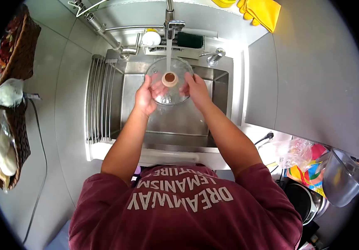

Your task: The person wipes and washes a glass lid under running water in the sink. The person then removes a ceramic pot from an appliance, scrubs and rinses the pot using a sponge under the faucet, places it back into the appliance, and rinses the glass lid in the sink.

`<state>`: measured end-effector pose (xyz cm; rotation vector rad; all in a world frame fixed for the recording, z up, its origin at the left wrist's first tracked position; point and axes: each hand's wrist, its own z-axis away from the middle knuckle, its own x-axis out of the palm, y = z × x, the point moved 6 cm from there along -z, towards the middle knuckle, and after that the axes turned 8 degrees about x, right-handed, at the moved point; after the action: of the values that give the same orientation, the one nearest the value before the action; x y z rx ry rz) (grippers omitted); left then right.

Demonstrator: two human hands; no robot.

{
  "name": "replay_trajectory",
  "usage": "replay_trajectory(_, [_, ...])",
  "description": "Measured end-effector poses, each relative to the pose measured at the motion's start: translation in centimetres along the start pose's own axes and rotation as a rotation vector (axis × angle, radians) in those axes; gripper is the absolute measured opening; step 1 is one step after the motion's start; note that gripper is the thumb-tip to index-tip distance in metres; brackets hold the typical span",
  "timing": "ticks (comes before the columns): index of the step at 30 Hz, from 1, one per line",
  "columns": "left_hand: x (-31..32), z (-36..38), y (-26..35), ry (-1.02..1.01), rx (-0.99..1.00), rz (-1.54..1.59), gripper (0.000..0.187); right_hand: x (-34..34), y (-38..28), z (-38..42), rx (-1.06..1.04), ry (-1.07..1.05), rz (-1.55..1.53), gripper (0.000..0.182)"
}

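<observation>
A round glass lid (162, 98) with a light wooden-looking knob (170, 79) is held over the steel sink (175, 121). My left hand (147, 96) grips its left edge, thumb on top and fingers seen through the glass beneath. On the opposite edge my right hand (197, 89) holds it the same way. Water (169, 56) runs from the faucet (171, 26) onto the lid just behind the knob.
A roll-up rack (100, 100) lies over the sink's left side. Behind the sink stand a caddy (175, 52) and a soap dispenser (216, 56). Yellow gloves (262, 11) lie at upper right. Baskets (23, 54) hang at left; a clear container (342, 183) is at lower right.
</observation>
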<state>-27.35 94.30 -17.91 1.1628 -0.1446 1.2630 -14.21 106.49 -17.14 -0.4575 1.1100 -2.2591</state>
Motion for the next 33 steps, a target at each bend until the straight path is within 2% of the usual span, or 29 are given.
replay_trajectory(1, [0.3,0.6,-0.1,0.01,0.061,-0.004,0.049,-0.3,0.1,-0.4,0.002,0.092,0.197,0.039])
replay_trajectory(4, [2.6,3.1,0.6,-0.005,0.216,-0.336,0.044,1.0,-2.7,-1.0,-0.442,0.304,0.563,0.059])
replay_trajectory(6, [3.5,4.1,0.5,0.081,0.224,-0.349,0.041,4.1,-2.6,-2.2,-0.277,0.159,0.572,0.064])
replay_trajectory(8, [3.8,4.4,1.2,0.122,0.263,-0.417,0.04,7.3,-3.2,-0.9,-0.4,0.157,0.769,0.064])
replay_trajectory(10, [3.2,3.4,2.3,0.113,0.362,-0.401,0.042,10.1,-4.3,3.3,-0.817,0.301,1.16,0.06])
replay_trajectory(11, [2.8,3.5,2.4,0.145,0.399,-0.348,0.042,9.9,-5.5,4.5,-0.953,0.223,1.047,0.052])
replay_trajectory(14, [3.0,4.1,1.9,0.203,0.413,-0.328,0.044,9.1,-8.1,3.1,-0.527,0.042,1.418,0.048])
replay_trajectory(15, [3.6,4.3,1.8,0.2,0.422,-0.324,0.045,8.4,-6.2,-1.0,-0.287,0.06,1.08,0.043])
replay_trajectory(18, [2.3,2.9,2.7,0.088,0.444,-0.386,0.046,10.6,-7.3,5.1,-1.14,0.298,0.996,0.043])
replay_trajectory(19, [2.6,3.1,3.1,0.093,0.446,-0.396,0.047,10.5,-7.3,5.5,-1.214,0.279,1.004,0.044])
replay_trajectory(21, [3.6,4.3,3.6,0.108,0.431,-0.393,0.048,7.7,-6.2,-1.8,-0.729,0.032,0.752,0.043])
replay_trajectory(23, [3.8,4.4,4.1,0.092,0.434,-0.409,0.048,6.2,-5.2,-4.4,-0.437,-0.088,0.467,0.04])
replay_trajectory(25, [3.3,4.5,4.8,0.097,0.435,-0.416,0.048,4.9,-5.0,-3.8,-0.334,-0.093,0.175,0.036])
replay_trajectory(26, [2.1,3.9,5.4,0.114,0.452,-0.37,0.044,4.2,-4.3,-3.5,-0.168,-0.198,0.065,0.038])
replay_trajectory(28, [-0.6,2.7,6.1,0.277,0.47,-0.281,0.039,3.6,-2.5,-1.3,0.177,-0.402,-0.156,0.041])
replay_trajectory(29, [-1.1,1.9,5.9,0.348,0.492,-0.209,0.034,4.1,-2.5,-0.1,0.151,-0.465,-0.238,0.038])
replay_trajectory(31, [-2.5,0.3,5.4,0.43,0.578,-0.402,0.032,4.9,-2.6,2.3,0.101,-0.592,-0.402,0.034])
replay_trajectory(32, [-3.1,-0.5,5.0,0.468,0.623,-0.499,0.031,5.0,-2.6,2.6,0.096,-0.545,-0.405,0.033])
replay_trajectory(33, [-2.5,-0.5,4.9,0.533,0.843,-0.734,0.033,5.3,-2.5,2.9,0.091,-0.496,-0.411,0.032])
